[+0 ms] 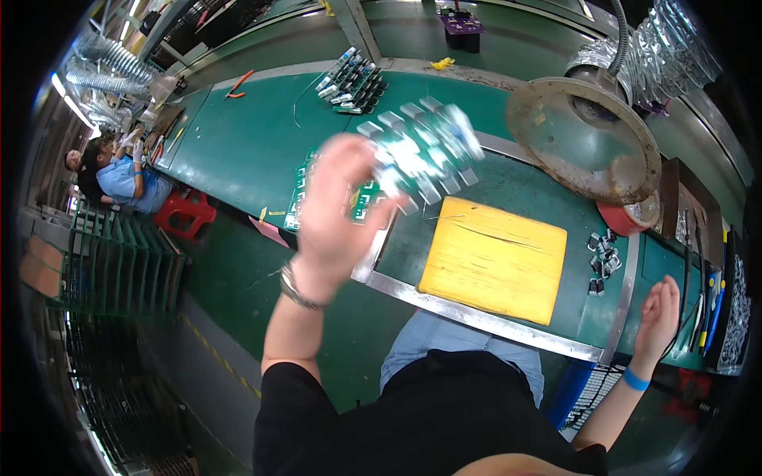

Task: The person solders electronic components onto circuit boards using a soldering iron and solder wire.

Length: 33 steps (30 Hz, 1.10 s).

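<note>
My left hand [333, 206], raised over the bench, is closed on the edge of a circuit board [425, 155]. The board is green with rows of pale components, and motion blurs it. Beneath that hand lie more green circuit boards [367, 200], partly hidden by it. A yellow rectangular pad [494, 260] with cracks in its surface lies on the bench before me. At the right, my right hand [657, 317] is held near the bench edge with its fingers up and loosely bent, and I see nothing in it. Small black components [605, 258] are heaped left of it.
A stack of assembled boards [351, 82] stands at the back, with red-handled pliers [240, 84] to its left. A round metal hood [583, 139] hangs over the right side, above a red tub [629, 216]. People in blue [127, 178] sit far left, near a red stool [185, 213].
</note>
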Motion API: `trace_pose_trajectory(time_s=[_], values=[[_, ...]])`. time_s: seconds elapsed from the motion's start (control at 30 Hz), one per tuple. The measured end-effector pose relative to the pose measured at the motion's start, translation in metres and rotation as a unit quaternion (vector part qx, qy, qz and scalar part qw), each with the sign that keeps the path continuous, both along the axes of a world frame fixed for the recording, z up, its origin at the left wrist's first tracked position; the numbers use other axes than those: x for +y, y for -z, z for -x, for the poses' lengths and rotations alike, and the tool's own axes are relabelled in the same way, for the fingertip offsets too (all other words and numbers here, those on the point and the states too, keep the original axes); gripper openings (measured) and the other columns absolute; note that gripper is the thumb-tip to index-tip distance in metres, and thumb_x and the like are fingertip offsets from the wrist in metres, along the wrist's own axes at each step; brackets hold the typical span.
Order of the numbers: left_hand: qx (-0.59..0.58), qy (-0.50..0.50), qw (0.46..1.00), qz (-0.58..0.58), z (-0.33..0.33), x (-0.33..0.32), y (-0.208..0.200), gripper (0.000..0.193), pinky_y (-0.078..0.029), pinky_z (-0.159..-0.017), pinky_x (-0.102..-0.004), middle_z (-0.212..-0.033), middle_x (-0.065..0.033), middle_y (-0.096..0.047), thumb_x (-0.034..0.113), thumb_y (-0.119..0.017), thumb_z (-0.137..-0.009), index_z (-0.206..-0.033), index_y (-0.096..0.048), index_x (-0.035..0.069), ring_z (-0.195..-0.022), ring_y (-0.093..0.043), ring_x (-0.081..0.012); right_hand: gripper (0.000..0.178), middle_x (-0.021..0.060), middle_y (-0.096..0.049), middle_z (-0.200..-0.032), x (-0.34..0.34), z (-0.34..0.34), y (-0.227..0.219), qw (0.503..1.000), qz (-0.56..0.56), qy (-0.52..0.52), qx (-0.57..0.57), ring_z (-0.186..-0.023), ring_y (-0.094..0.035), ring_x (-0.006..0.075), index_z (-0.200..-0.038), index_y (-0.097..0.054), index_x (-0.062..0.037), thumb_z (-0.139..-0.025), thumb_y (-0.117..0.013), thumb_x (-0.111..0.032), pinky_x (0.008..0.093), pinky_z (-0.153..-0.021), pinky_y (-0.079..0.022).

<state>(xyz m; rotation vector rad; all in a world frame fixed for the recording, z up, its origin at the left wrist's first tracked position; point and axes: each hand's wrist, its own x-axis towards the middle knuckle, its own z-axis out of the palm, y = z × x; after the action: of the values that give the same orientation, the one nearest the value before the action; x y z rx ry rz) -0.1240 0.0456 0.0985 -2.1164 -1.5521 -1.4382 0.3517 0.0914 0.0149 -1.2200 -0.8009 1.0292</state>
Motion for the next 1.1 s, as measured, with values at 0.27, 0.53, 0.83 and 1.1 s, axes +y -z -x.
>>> trace_pose_trajectory(time_s=[0.27,0.53,0.83,1.1], values=[[-0.522,-0.116,0.844,0.048,0.195,0.118,0.006,0.042,-0.054,-0.077,-0.0258,-0.096,-0.0113,-0.067,0.014,-0.077,-0.083,-0.111,-0.058,-0.011,-0.087,-0.066,-0.0175,0.020,0.0005,-0.054,-0.083,-0.049,0.025,0.030,0.985,-0.032,-0.031,-0.166,-0.066,-0.047,0.0029,-0.116,-0.051,-0.0007,-0.098,-0.052,-0.007,0.0166,-0.058,-0.037],[-0.337,-0.291,0.889,0.110,0.217,0.188,0.065,0.063,-0.048,-0.093,-0.0324,-0.113,-0.0194,-0.067,0.032,-0.080,-0.076,-0.119,-0.059,-0.010,-0.103,-0.064,-0.0243,0.019,-0.0002,-0.053,-0.081,-0.044,0.023,0.039,0.987,-0.032,-0.034,-0.151,-0.064,-0.044,0.0022,-0.116,-0.051,-0.0010,-0.098,-0.052,-0.006,0.0157,-0.057,-0.034],[-0.319,-0.178,0.897,0.250,0.207,0.170,0.048,0.057,-0.049,-0.086,-0.0314,-0.108,-0.0102,-0.068,0.037,-0.074,-0.081,-0.121,-0.062,-0.002,-0.098,-0.063,-0.0187,0.017,-0.0001,-0.051,-0.077,-0.042,0.017,0.037,0.991,-0.018,-0.053,-0.124,-0.061,-0.040,0.0023,-0.114,-0.052,-0.0003,-0.098,-0.053,-0.006,0.0167,-0.058,-0.034],[-0.178,-0.243,0.912,0.277,0.220,0.175,0.052,0.059,-0.049,-0.073,-0.0276,-0.101,-0.0054,-0.064,0.045,-0.074,-0.080,-0.116,-0.060,0.001,-0.085,-0.058,-0.0137,0.017,-0.0010,-0.048,-0.076,-0.041,0.015,0.041,0.991,-0.032,-0.054,-0.116,-0.062,-0.040,0.0028,-0.115,-0.052,0.0001,-0.099,-0.052,-0.006,0.0165,-0.059,-0.034]])
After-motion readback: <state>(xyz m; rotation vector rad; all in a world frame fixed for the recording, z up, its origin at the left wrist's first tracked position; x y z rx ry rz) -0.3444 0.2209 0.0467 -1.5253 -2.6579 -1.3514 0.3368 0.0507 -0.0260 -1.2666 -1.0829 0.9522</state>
